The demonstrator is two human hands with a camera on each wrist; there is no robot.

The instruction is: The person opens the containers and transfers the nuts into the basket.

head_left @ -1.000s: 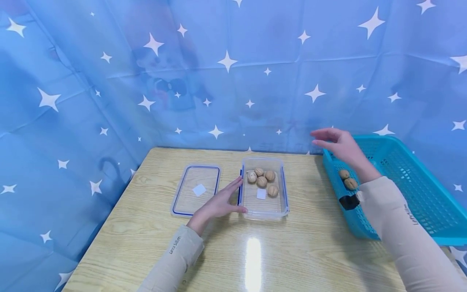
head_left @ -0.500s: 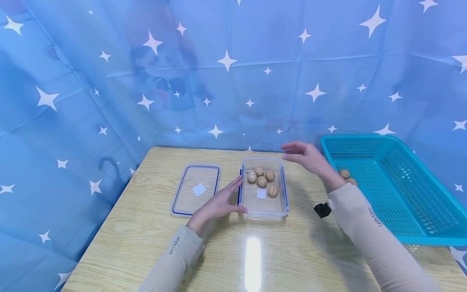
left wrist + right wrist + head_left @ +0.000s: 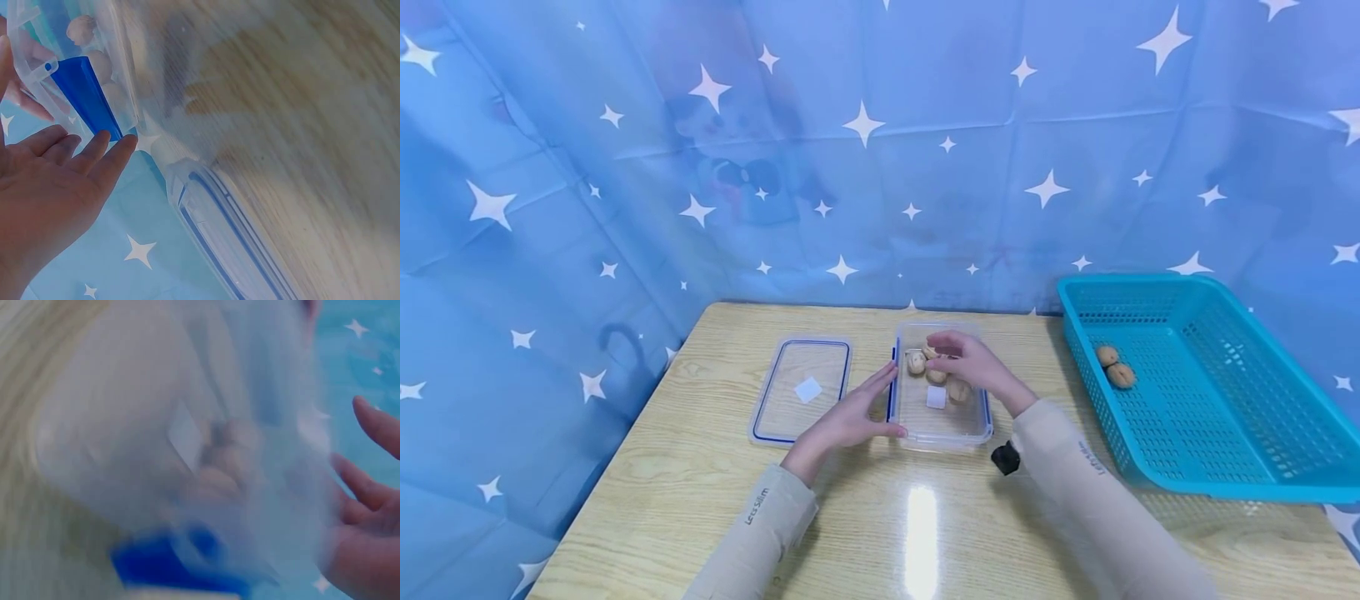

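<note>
A clear plastic food container [image 3: 917,421] with blue edging stands mid-table and holds several walnuts [image 3: 916,362] and a white paper square [image 3: 936,397]. My left hand [image 3: 850,417] is at its left side, fingers extended. In the left wrist view, those fingertips lie at the blue latch [image 3: 84,94]. My right hand [image 3: 973,364] is over the container's back right part, thumb and fingers apart, partly covering the walnuts. In the right wrist view, which is blurred, the fingers [image 3: 365,481] are spread and no walnut shows between them.
The container's lid [image 3: 782,417], blue-rimmed with a white square [image 3: 808,389], lies on the wooden table [image 3: 700,467] to the left. A turquoise basket [image 3: 1206,358] with two walnuts [image 3: 1122,376] stands at the right. A blue starry curtain [image 3: 865,208] hangs behind.
My right hand has moved left from above the basket's left edge, over the table, to the container's walnuts. The left hand has stayed at the container's side.
</note>
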